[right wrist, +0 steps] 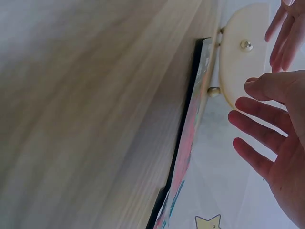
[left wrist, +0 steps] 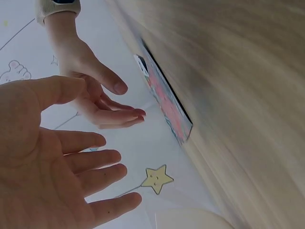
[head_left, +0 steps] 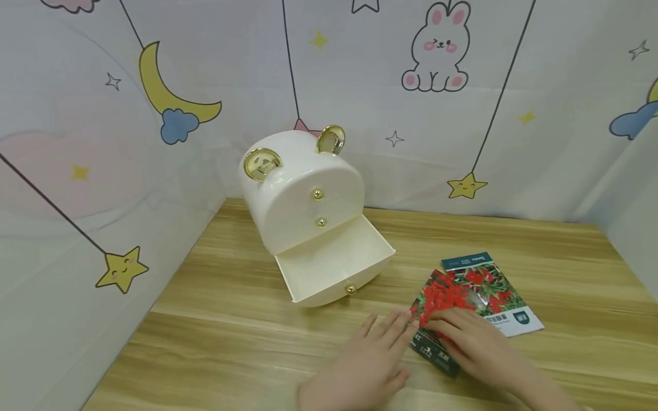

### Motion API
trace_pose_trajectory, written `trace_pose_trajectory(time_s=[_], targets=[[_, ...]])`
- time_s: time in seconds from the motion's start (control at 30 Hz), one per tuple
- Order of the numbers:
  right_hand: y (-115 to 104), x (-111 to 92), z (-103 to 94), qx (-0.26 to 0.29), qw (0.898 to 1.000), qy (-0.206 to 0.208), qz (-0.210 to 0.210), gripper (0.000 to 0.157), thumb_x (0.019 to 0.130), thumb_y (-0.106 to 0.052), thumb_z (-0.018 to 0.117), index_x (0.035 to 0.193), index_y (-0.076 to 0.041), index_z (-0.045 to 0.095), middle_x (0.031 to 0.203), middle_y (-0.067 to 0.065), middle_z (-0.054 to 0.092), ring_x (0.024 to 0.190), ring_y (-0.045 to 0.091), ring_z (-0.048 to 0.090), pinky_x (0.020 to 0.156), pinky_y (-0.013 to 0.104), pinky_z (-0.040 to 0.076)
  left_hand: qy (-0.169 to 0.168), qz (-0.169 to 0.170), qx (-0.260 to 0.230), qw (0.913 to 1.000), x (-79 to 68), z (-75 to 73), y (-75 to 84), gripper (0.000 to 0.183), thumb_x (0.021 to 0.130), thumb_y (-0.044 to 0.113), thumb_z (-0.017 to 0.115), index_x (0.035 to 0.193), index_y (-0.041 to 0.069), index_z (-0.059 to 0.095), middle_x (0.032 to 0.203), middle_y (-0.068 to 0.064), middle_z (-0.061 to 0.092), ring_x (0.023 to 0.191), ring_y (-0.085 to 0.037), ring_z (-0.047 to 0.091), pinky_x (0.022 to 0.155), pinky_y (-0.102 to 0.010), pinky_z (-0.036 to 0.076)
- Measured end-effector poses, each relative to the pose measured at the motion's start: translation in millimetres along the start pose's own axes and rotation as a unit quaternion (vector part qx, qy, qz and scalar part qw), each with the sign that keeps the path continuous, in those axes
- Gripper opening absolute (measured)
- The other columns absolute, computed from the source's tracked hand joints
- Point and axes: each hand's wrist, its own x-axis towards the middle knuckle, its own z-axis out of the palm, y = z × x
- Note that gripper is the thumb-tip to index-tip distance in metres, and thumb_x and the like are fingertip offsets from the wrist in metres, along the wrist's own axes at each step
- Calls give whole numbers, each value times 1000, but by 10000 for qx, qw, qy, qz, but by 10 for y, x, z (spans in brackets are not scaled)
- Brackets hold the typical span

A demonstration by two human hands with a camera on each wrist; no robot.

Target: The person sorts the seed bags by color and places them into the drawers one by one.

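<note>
Two seed packets printed with red flowers lie overlapping on the table at the right in the head view. The nearer packet [head_left: 439, 294] has a dark end strip; the farther packet [head_left: 514, 322] has a white one. My left hand [head_left: 367, 359] is beside the nearer packet's left edge, fingers spread and straight. Over that same packet is my right hand [head_left: 473, 342], its fingers loosely bent. Both wrist views show a gap between the hands and the packets, with nothing held. A cream bear-eared drawer box [head_left: 308, 200] stands behind, its bottom drawer [head_left: 334, 260] pulled out and bare inside.
Gold ears [head_left: 263, 164] top the box, and small gold knobs [head_left: 318, 194] mark its front. The wood-grain table [head_left: 216, 319] ends at white cloth walls [head_left: 390, 108] printed with stars, a moon and a rabbit.
</note>
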Motion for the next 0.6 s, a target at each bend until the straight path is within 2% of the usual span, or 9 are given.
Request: trace_pose_trajectory(time_s=[0.1, 0.13, 0.17, 0.23, 0.33, 0.37, 0.4, 0.5, 0.6], targets=[[34, -57, -11, -88, 9999, -1, -48, 44, 70, -15, 72, 111, -26, 61, 108, -17, 58, 101, 7, 55, 101, 17, 28, -131, 67, 171, 9997, 29, 20, 64, 67, 93, 48, 41, 147, 19, 16, 154, 3, 15, 143, -13, 16, 112, -40, 29], [51, -74, -14, -115, 9999, -5, -111, 36, 77, -18, 68, 111, -24, 61, 109, -16, 58, 102, 9, 55, 102, 17, 24, -213, 110, 244, 9994, 36, 23, 85, 67, 92, 49, 41, 147, 19, 16, 154, 3, 16, 143, -13, 16, 112, -39, 29], [68, -92, -20, -185, 9997, -16, -159, 33, 79, -18, 64, 111, -23, 61, 110, -14, 59, 103, 11, 56, 104, 18, 22, -327, 157, 314, 9988, 45, 26, 106, 67, 92, 51, 41, 147, 20, 17, 154, 4, 17, 143, -13, 16, 112, -38, 30], [107, -126, -28, -403, 9990, -51, -202, 25, 92, -24, 46, 111, -22, 62, 109, -12, 60, 103, 12, 57, 104, 19, 20, -581, 272, 399, 9971, 69, 30, 144, 67, 91, 53, 40, 146, 21, 18, 153, 5, 19, 142, -13, 17, 112, -37, 30], [175, -176, -39, -777, 9966, -66, -283, 53, 96, -31, 12, 109, -20, 63, 107, -7, 62, 104, 19, 58, 108, 20, 16, -938, 462, 494, 9933, 109, 36, 190, 68, 91, 55, 37, 146, 22, 17, 153, 6, 19, 142, -12, 18, 112, -34, 30], [195, -191, -44, -877, 9957, -71, -288, 55, 96, -30, 10, 109, -20, 63, 106, -6, 63, 104, 21, 58, 111, 20, 12, -1026, 506, 484, 9923, 127, 40, 201, 68, 91, 56, 36, 147, 23, 17, 153, 7, 19, 142, -11, 18, 112, -33, 30], [216, -205, -47, -947, 9950, -88, -293, 64, 95, -33, 2, 108, -20, 63, 106, -5, 63, 105, 23, 58, 112, 18, 8, -1137, 530, 425, 9912, 145, 42, 209, 68, 91, 56, 35, 147, 23, 15, 153, 7, 19, 142, -11, 17, 112, -32, 30], [267, -242, -61, -1013, 9944, -118, -288, 67, 96, -35, -1, 109, -19, 63, 107, -3, 63, 108, 27, 55, 114, 16, -5, -1292, 520, 302, 9898, 200, 59, 232, 68, 91, 58, 32, 147, 24, 14, 153, 8, 19, 141, -9, 18, 111, -30, 31], [301, -261, -66, -1063, 9937, -175, -312, 67, 96, -34, -2, 111, -19, 63, 109, -2, 63, 110, 27, 54, 115, 16, -6, -1340, 386, 163, 9901, 249, 74, 254, 68, 91, 59, 31, 147, 25, 14, 153, 8, 19, 141, -8, 19, 111, -29, 32]])
